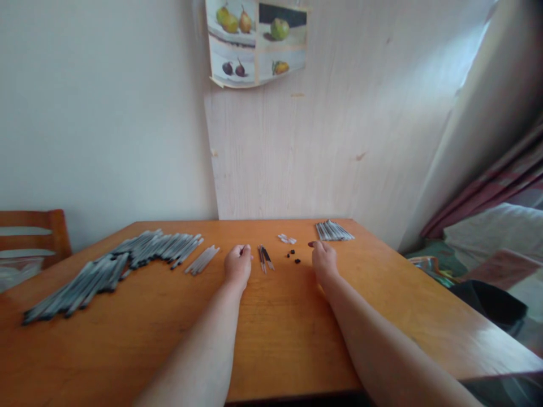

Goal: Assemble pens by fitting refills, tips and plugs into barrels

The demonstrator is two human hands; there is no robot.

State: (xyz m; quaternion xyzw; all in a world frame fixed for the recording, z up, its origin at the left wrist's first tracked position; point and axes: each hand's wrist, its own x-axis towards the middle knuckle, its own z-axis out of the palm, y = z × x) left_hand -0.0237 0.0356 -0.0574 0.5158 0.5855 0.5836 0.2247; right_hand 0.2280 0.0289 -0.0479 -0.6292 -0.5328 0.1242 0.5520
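While the left hand [238,263] is curled narrow, knuckles up, whatever it may pinch is hidden, so can't tell if it's holding. Right hand [325,260], at the left one's 3 o'clock, also bent in; dark spot [311,244] at its fingertips, too blurred to call a held part. Can't tell if either hand touches the counter [292,333].

Next out, between the hands: thin rods [266,260], dark with paler ends, lying near the left hand's 3 o'clock. Probably light, stiff, smooth, apt to roll; pinch mid-length, off the fine tips, which look the delicate part. Black bits [292,252] at the right hand's 9 o'clock: tiny, likely hard and near weightless, fingertips only, easy to flick away. White bits [287,239] at its 10 o'clock, small and loose; same pinch, by the sides.

Pale tubes [202,260] at the left hand's 9 o'clock, side by side. Look like thin plastic: light, stiff, slippery, might crack if squeezed hard. Take one round the middle; the ends lie free too.

Farther out at 9, the pile [161,247], many grey sticks with black ends, overlapping; pulling one from mid-pile could drag neighbours, so lift from the edge. Row [334,230] of dark sticks at the right hand's 12 o'clock, near the counter's far edge; light singly, may fan out if nudged.
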